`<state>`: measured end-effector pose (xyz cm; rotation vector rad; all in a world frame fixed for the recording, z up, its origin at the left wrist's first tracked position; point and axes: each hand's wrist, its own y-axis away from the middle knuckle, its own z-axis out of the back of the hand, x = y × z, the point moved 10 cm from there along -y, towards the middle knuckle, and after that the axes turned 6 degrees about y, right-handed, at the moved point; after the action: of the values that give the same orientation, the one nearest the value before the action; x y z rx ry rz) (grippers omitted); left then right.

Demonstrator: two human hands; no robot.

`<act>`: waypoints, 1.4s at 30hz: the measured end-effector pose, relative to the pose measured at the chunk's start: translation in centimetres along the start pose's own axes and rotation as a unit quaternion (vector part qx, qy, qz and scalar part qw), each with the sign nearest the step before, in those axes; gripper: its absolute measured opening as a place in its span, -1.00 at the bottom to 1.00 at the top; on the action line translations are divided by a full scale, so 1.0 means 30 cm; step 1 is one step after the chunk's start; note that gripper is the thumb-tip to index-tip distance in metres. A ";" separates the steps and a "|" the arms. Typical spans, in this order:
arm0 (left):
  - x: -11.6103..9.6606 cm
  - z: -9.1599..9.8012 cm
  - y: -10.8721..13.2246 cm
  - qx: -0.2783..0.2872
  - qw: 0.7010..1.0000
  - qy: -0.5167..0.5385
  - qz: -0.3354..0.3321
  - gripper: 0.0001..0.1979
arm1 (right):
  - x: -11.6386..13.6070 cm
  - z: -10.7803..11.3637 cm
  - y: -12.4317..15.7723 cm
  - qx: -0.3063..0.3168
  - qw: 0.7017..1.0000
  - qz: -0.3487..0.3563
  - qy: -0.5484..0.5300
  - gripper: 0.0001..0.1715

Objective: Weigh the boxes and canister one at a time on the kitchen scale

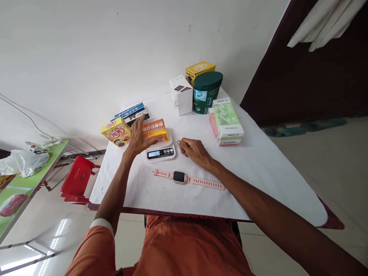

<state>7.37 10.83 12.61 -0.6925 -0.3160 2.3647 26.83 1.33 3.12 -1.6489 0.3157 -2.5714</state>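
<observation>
A white kitchen scale [161,153] with a lit display stands near the middle of the table. On its plate lies an orange and yellow box [156,128]. My left hand [138,138] is at the left side of this box, thumb and fingers spread apart; its thumb reaches along the near edge, and I cannot tell whether it touches. My right hand [195,151] rests on the cloth just right of the scale, fingers curled in with nothing visible in them. In front of the scale a watch with a pink strap [179,177] lies stretched out flat.
Left of the scale are a yellow box [116,133] and blue and dark flat boxes [130,112]. At the back stand a white box [181,96], a dark green tub [207,92] and a yellow carton [200,68]. Stacked tissue packs [228,119] sit right. A red chair [77,180] is beside the table.
</observation>
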 end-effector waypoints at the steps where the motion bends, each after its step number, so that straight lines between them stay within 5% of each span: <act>1: -0.012 -0.008 -0.028 0.036 0.999 -0.016 -0.004 0.20 | 0.000 0.001 0.000 -0.001 1.000 -0.001 0.001 -0.37; 7: -0.012 -0.074 -0.088 0.190 0.981 -0.030 0.018 0.06 | 0.004 0.002 0.002 0.005 1.000 -0.004 0.000 -0.38; 11: -0.016 -0.058 -0.073 0.135 0.991 -0.009 -0.003 -0.10 | 0.000 0.001 0.004 0.009 1.000 -0.012 -0.001 -0.37; 15: 0.000 0.060 -0.005 0.039 0.999 0.001 -0.001 -0.18 | -0.001 -0.002 0.005 0.010 1.000 -0.016 -0.010 -0.40; 21: 0.151 0.285 0.184 -0.013 0.995 -0.048 0.091 -0.18 | 0.014 0.000 0.000 0.004 1.000 0.007 0.000 -0.44; 25: 0.306 0.289 0.297 0.016 0.984 -0.080 0.157 -0.13 | 0.015 0.000 -0.003 0.002 1.000 0.010 0.014 -0.46; 29: 0.398 0.247 0.324 0.045 0.978 -0.086 0.184 -0.13 | 0.014 0.000 -0.002 -0.003 1.000 0.008 0.009 -0.47; 34: 0.363 0.252 0.269 0.058 0.964 -0.207 0.159 -0.21 | 0.013 -0.002 -0.006 0.003 1.000 0.001 0.001 -0.50; 42: 0.170 0.251 0.227 0.018 0.953 -0.263 0.147 -0.28 | 0.016 0.003 -0.010 -0.001 1.000 0.012 0.023 -0.51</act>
<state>-3.65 8.57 14.23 -0.0747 -0.4164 2.8114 26.73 1.52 3.64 -1.5791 0.3390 -2.5938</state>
